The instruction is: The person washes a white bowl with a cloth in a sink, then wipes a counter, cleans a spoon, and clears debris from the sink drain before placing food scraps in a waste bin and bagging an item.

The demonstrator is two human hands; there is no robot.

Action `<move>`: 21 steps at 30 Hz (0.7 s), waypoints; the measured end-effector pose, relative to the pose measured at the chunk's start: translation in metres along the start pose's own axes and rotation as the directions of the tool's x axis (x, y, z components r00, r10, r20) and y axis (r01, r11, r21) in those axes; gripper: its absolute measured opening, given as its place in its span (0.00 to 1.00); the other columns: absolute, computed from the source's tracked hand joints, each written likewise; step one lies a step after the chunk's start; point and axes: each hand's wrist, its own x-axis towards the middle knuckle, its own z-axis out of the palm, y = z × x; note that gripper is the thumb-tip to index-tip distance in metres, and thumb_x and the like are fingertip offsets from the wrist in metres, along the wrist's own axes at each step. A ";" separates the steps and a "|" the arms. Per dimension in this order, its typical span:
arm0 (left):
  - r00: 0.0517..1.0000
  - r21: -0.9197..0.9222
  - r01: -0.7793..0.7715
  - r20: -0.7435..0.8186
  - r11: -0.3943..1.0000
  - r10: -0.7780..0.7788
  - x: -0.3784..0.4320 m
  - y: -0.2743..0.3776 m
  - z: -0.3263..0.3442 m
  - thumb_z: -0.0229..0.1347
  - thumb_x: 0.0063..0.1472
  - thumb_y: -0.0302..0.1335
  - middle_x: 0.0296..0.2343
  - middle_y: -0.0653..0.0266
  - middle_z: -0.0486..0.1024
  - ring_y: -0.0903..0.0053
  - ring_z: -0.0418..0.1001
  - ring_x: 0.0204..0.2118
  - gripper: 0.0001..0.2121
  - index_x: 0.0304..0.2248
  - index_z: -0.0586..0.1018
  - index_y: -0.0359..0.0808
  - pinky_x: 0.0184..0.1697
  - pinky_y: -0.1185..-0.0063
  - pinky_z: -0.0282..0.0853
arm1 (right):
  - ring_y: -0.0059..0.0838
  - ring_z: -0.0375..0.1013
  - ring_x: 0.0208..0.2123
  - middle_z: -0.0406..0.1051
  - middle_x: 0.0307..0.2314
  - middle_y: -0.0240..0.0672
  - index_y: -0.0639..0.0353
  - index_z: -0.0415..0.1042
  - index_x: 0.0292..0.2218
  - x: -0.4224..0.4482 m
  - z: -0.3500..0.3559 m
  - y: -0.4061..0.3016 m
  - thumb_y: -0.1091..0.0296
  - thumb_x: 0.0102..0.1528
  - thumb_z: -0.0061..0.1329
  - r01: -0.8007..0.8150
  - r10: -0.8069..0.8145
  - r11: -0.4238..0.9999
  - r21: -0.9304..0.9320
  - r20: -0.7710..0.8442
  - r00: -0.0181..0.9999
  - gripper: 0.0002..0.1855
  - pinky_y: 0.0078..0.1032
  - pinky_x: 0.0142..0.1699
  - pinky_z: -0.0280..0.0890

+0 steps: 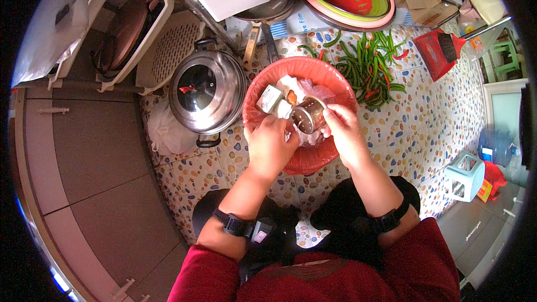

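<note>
My right hand [342, 130] grips the rim of a small perforated metal strainer basket [309, 116], which is tilted above a red-lined waste bin [342, 79]. Close to the strainer's left side is my left hand [270, 142], fingers bent together over the bin, with a bit of white material at the fingertips; whether it grips that cannot be told. Inside the bin lie a small box [269, 98] bearing writing, crumpled white tissue [287, 85] and thin plastic. Part of the strainer is hidden by my right fingers.
A lidded steel pot [205, 92] stands left of the bin, beside a white plastic bag [168, 132]. Green and red chili peppers [371, 67] lie on the patterned floor. Further right are a red dustpan [438, 52] and a light blue stool [465, 176]. Pan handles [269, 42] point toward the bin.
</note>
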 end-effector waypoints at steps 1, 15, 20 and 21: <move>1.000 0.000 0.000 0.001 1.000 0.000 -0.001 -0.001 0.001 0.57 0.47 0.31 0.24 0.66 0.74 0.68 0.72 0.31 0.05 0.23 0.77 0.41 0.38 0.68 0.58 | 0.14 0.63 0.20 0.67 0.21 0.27 0.66 0.70 0.37 0.001 -0.001 -0.001 0.66 0.58 0.44 -0.001 0.001 1.000 0.000 -0.001 1.000 0.11 0.15 0.26 0.60; 0.995 -0.186 0.025 -0.086 0.982 -0.042 0.003 0.005 -0.003 0.60 0.43 0.29 0.21 0.68 0.73 0.71 0.71 0.28 0.05 0.22 0.77 0.42 0.35 0.71 0.60 | 0.15 0.63 0.19 0.67 0.21 0.28 0.66 0.69 0.37 -0.005 0.004 -0.007 0.68 0.58 0.44 -0.040 0.037 0.997 0.063 0.045 0.998 0.10 0.15 0.25 0.60; 0.999 -0.085 -0.006 -0.048 0.996 0.002 0.001 0.001 0.000 0.59 0.44 0.31 0.22 0.65 0.73 0.68 0.72 0.29 0.05 0.21 0.77 0.41 0.37 0.69 0.61 | 0.15 0.63 0.19 0.68 0.22 0.28 0.66 0.69 0.38 0.000 0.001 -0.002 0.67 0.58 0.44 -0.020 0.020 0.999 0.037 -0.008 1.000 0.11 0.15 0.25 0.61; 1.000 -0.030 0.002 -0.001 1.000 -0.002 0.000 -0.001 0.001 0.58 0.44 0.33 0.22 0.65 0.73 0.67 0.72 0.30 0.06 0.20 0.77 0.41 0.38 0.68 0.61 | 0.15 0.63 0.19 0.68 0.23 0.28 0.66 0.69 0.38 0.001 0.000 -0.003 0.67 0.58 0.44 -0.010 0.011 0.999 0.046 -0.012 1.000 0.11 0.15 0.25 0.61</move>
